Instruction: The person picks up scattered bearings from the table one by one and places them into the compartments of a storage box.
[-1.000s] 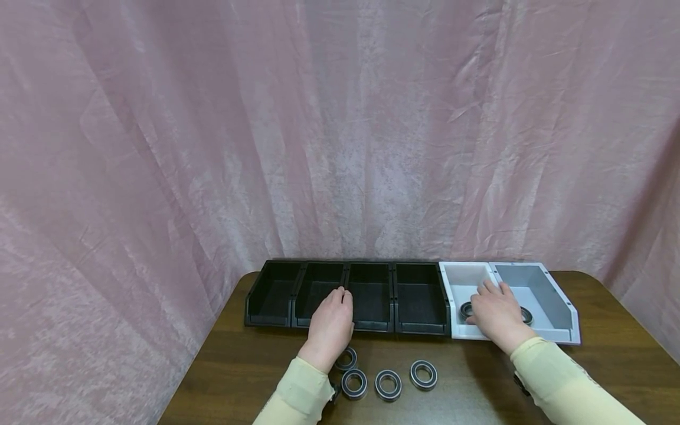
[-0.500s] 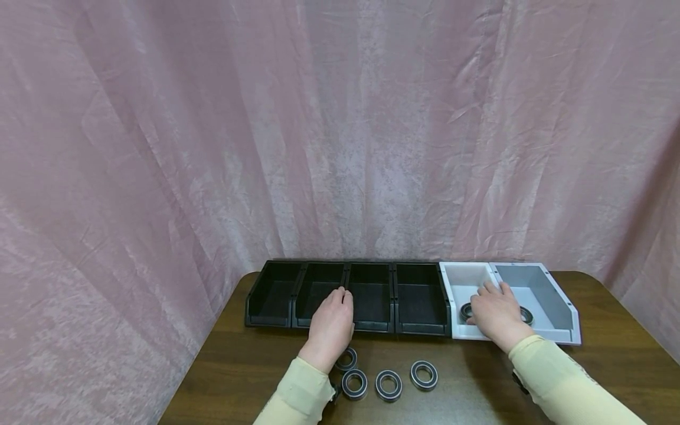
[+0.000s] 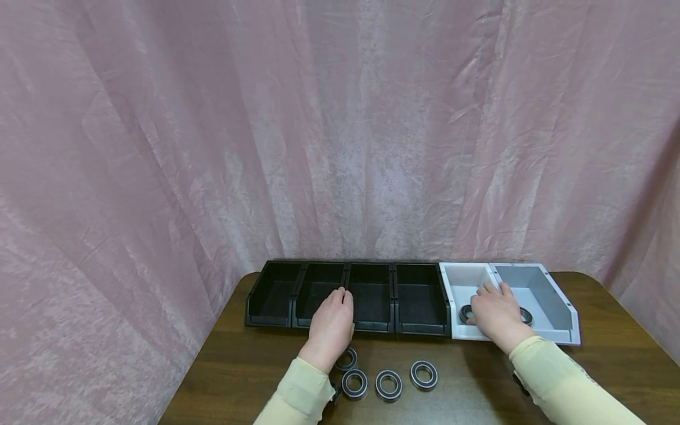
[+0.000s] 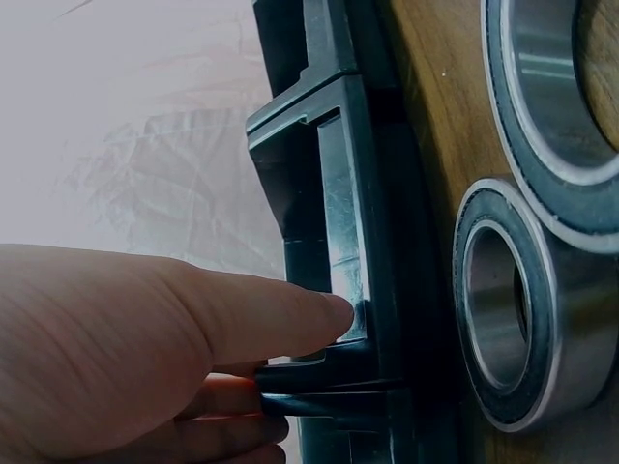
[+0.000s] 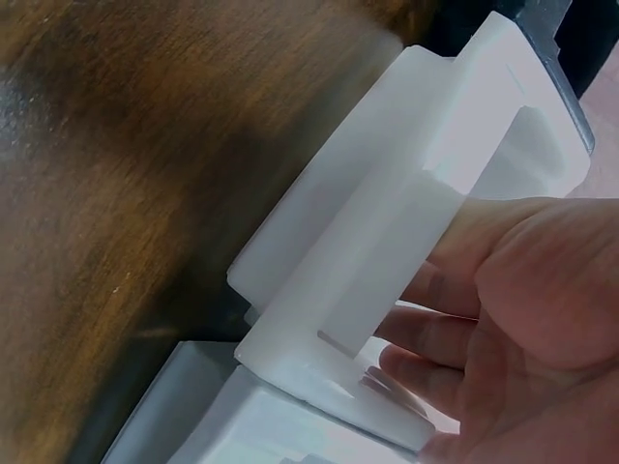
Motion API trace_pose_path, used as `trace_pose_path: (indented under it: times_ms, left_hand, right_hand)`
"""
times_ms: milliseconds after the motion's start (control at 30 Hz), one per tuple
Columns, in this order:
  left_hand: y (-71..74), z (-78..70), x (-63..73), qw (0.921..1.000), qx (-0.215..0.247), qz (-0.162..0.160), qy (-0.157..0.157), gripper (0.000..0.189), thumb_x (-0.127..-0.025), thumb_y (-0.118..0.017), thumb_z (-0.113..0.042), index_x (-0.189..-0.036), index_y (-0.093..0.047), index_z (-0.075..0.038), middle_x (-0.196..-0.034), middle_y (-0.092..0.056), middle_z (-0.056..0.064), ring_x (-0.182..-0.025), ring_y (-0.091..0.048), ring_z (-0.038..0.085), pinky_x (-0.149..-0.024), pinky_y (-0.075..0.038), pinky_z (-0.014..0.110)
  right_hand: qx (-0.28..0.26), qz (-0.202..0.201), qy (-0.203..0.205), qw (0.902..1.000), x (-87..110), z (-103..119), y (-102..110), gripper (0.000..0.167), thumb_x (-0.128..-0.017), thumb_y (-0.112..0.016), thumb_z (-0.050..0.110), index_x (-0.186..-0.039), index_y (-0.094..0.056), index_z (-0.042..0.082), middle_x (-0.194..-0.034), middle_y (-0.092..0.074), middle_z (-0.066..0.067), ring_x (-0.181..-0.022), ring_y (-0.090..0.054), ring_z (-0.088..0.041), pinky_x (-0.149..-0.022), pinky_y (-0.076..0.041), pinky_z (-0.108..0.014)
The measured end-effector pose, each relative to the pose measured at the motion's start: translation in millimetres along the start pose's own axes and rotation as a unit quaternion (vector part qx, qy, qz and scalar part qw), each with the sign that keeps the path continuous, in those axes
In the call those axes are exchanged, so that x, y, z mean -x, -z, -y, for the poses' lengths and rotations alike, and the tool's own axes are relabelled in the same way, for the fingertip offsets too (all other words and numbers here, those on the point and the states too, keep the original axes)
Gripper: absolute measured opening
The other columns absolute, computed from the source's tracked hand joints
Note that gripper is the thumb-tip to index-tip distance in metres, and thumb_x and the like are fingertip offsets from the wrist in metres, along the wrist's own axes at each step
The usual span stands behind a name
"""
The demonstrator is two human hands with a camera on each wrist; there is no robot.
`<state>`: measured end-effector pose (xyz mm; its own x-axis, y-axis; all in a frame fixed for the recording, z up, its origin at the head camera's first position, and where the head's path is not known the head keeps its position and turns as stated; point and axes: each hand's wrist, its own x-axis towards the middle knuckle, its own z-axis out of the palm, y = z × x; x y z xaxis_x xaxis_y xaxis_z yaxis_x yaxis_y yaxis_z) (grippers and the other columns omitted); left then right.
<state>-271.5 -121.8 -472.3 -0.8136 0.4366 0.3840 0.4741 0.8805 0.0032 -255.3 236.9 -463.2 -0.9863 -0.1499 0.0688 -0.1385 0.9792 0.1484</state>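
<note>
Your left hand (image 3: 333, 326) is at the front of the black bins (image 3: 372, 325), around the divider between the middle two. Fingers stretched out together, thumb over the front lip, nothing held that shows; contact with the plastic, can't tell. Your right hand (image 3: 496, 307) is relaxed inside the left white bin (image 3: 470, 332), fingers spread and lightly bent, no grip showing.

One bearing (image 3: 464, 313) sits in that bin by your right thumb (touching or just beside, can't tell); another bearing (image 3: 528, 317) shows on the hand's other side, seemingly in the right white bin (image 3: 560, 336). Four more lie flat on the table (image 3: 228, 366): a rear bearing (image 3: 355, 358) close to a front bearing (image 3: 344, 385) near your left wrist, then a middle bearing (image 3: 378, 386) and an outer bearing (image 3: 414, 375).

To handle these well, I'd pinch each ring across its outer rim; smooth steel probably slips if caught on one edge. The close pair needs care, since one could drag the other. Lift fingertips over the lips, and mind the left sleeve (image 3: 305, 386): it's low and near that pair. Set rings down flat; dropped ones may roll or bounce.
</note>
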Motion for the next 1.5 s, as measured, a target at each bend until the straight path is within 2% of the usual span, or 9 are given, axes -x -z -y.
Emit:
trace_pose_path:
  times_ms: [200, 400, 567, 900, 1200, 1500]
  left_hand:
    - [1.2, -0.7, -0.5, 1.0000, -0.001, 0.004, 0.001, 0.061, -0.085, -0.098, -0.015, -0.135, -0.070, 0.007, -0.140, -0.068, 0.026, -0.130, -0.070, 0.038, -0.110, -0.057, 0.044]
    - [1.0, 0.0, -0.5, 1.0000, 0.000, 0.007, 0.001, 0.061, -0.086, -0.097, -0.015, -0.136, -0.070, 0.007, -0.141, -0.068, 0.026, -0.130, -0.069, 0.037, -0.110, -0.057, 0.044]
    - [-0.6, 1.1, -0.1, 0.9999, 0.005, 0.012, 0.004, 0.062, -0.086, -0.098, -0.015, -0.136, -0.070, 0.007, -0.142, -0.067, 0.026, -0.131, -0.069, 0.038, -0.111, -0.057, 0.045]
    - [0.2, 0.8, -0.7, 0.9998, 0.012, 0.011, 0.006, 0.063, -0.085, -0.098, -0.014, -0.137, -0.070, 0.007, -0.143, -0.067, 0.027, -0.132, -0.069, 0.039, -0.111, -0.056, 0.045]
    - [0.8, 0.1, -1.3, 0.9999, 0.013, 0.005, 0.002, 0.062, -0.084, -0.098, -0.013, -0.135, -0.070, 0.008, -0.142, -0.068, 0.027, -0.130, -0.069, 0.039, -0.110, -0.057, 0.045]
    - [-0.1, 0.5, -0.6, 0.9996, 0.020, 0.015, 0.009, 0.063, -0.085, -0.098, -0.014, -0.137, -0.070, 0.007, -0.143, -0.067, 0.027, -0.132, -0.068, 0.039, -0.110, -0.057, 0.046]
  right_hand:
    - [-0.017, -0.016, 0.003, 0.9997, 2.7, -2.2, -3.4, 0.033, -0.089, -0.092, 0.032, -0.094, -0.077, 0.002, -0.101, -0.072, -0.015, -0.116, -0.062, -0.044, -0.116, -0.038, -0.073]
    - [-0.057, -0.061, 0.015, 0.9964, 9.3, -5.4, -8.6, 0.045, -0.092, -0.089, 0.031, -0.115, -0.078, -0.005, -0.128, -0.073, -0.026, -0.136, -0.058, -0.052, -0.120, -0.035, -0.074]
    - [-0.089, -0.096, 0.023, 0.9911, 14.9, -6.6, -10.8, 0.054, -0.095, -0.086, 0.033, -0.126, -0.073, -0.010, -0.137, -0.068, -0.033, -0.141, -0.054, -0.056, -0.122, -0.034, -0.073]
    - [-0.100, -0.134, 0.032, 0.9854, 26.4, 0.3, -3.8, 0.059, -0.095, -0.086, 0.037, -0.130, -0.072, -0.008, -0.143, -0.065, -0.034, -0.142, -0.053, -0.056, -0.122, -0.034, -0.073]
    - [-0.097, -0.142, 0.033, 0.9844, 40.5, 7.5, 4.8, 0.063, -0.096, -0.085, 0.041, -0.134, -0.072, -0.007, -0.145, -0.064, -0.033, -0.143, -0.053, -0.055, -0.122, -0.035, -0.073]
    - [-0.097, -0.164, 0.048, 0.9805, 53.5, 16.2, 7.6, 0.064, -0.094, -0.085, 0.043, -0.136, -0.072, -0.004, -0.144, -0.066, -0.029, -0.142, -0.057, -0.051, -0.120, -0.037, -0.072]
